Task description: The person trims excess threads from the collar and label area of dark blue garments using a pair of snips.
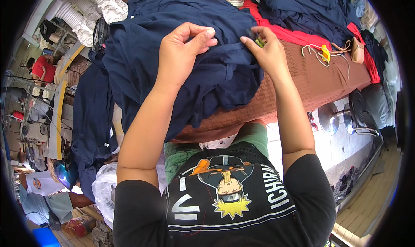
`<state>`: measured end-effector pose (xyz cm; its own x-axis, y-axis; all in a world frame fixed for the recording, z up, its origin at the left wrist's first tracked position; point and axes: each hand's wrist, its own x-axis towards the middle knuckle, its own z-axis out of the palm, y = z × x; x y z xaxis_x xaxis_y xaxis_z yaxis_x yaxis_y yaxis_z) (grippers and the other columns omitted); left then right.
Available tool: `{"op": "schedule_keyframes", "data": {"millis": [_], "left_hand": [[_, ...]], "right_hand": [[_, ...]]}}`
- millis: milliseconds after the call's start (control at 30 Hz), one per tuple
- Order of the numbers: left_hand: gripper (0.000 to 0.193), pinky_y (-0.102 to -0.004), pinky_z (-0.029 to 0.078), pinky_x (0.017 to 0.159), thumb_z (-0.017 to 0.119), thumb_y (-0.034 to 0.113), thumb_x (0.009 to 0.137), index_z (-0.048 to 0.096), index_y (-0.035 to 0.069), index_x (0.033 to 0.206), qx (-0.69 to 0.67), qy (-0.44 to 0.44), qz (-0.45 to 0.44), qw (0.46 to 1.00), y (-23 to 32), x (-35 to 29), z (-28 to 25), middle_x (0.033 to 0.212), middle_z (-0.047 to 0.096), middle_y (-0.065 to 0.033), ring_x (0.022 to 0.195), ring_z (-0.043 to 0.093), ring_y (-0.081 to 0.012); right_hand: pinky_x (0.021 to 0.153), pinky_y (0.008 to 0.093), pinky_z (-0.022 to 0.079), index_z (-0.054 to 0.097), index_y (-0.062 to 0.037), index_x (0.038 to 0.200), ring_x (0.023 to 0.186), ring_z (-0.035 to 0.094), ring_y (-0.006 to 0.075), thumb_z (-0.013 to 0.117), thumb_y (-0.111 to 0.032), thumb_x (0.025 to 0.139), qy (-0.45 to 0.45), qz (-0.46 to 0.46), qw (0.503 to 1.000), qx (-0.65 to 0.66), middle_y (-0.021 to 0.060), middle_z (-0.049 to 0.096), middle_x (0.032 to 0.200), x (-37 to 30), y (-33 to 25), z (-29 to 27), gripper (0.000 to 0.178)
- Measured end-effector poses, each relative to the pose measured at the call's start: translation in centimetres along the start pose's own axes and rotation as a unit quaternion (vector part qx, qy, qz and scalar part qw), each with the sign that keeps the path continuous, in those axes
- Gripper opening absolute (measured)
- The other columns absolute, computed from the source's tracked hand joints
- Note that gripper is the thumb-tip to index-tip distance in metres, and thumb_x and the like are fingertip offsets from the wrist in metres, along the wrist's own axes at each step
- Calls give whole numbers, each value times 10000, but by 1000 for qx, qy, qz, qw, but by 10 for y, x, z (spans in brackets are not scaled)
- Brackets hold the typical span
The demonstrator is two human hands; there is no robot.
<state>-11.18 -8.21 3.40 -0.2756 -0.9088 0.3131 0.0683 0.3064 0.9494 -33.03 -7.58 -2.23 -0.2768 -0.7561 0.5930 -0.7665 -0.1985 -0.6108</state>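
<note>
A heap of navy blue garments [173, 9] lies in front of me on the table. Above its near part, my left hand [183, 50] is closed in a pinch, thumb against fingertips; what it holds, if anything, is too fine to make out. My right hand [269, 50] is to the right, its fingers closed round a small yellow-green tool [260, 42], mostly hidden in the palm, with a blurred dark end. The right thumb tip is next to a folded navy strip [235, 49] of the heap.
A brown patterned cloth [298, 80] covers the table. Red fabric [298, 34] and more navy garments [307, 9] lie at the far right, near a yellow item [325, 53] with cords. White rolls [71, 17] stand far left. A stool [359, 110] is at right; people sit at left.
</note>
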Motion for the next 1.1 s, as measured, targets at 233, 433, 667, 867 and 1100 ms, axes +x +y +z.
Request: {"op": "schedule_keyframes", "data": {"millis": [233,433,667,867,1100], "left_hand": [[193,-290,552,812,673,223,920,657,55,1014,-96,1,-57,994,-4,7,-4,935,690,-45,928,702,-191],[191,-294,550,825,669,225,924,658,54,1008,-93,-11,-56,994,3,4,2,934,694,-45,930,701,-184],[291,-379,473,949,696,115,838,681,-3,1103,112,-340,-16,934,62,-17,-33,1051,707,-156,1113,640,-302],[254,-549,297,1086,611,133,889,655,3,1102,399,-399,143,813,163,-84,-106,1081,697,-202,1148,621,-342],[439,-324,486,869,753,294,813,668,-18,1110,505,127,-53,852,35,-104,-106,1059,685,-144,977,645,-229]], "right_hand": [[739,332,505,623,-23,1035,828,634,267,683,-98,854,-30,-93,980,171,120,623,931,-43,-59,-22,205],[673,359,516,628,-37,1012,780,655,288,673,-94,858,-32,-116,978,169,125,622,924,-50,-59,-10,170],[670,365,517,630,-50,987,779,656,303,686,-86,837,-21,-156,984,83,109,637,907,-46,-59,-19,164],[713,275,483,646,-29,1039,783,595,183,748,-59,787,-20,-76,982,174,84,609,876,-37,-64,-45,273],[575,300,478,687,-112,1037,570,603,188,787,-73,725,-209,-52,976,6,92,581,662,-51,-71,-40,330]]}}
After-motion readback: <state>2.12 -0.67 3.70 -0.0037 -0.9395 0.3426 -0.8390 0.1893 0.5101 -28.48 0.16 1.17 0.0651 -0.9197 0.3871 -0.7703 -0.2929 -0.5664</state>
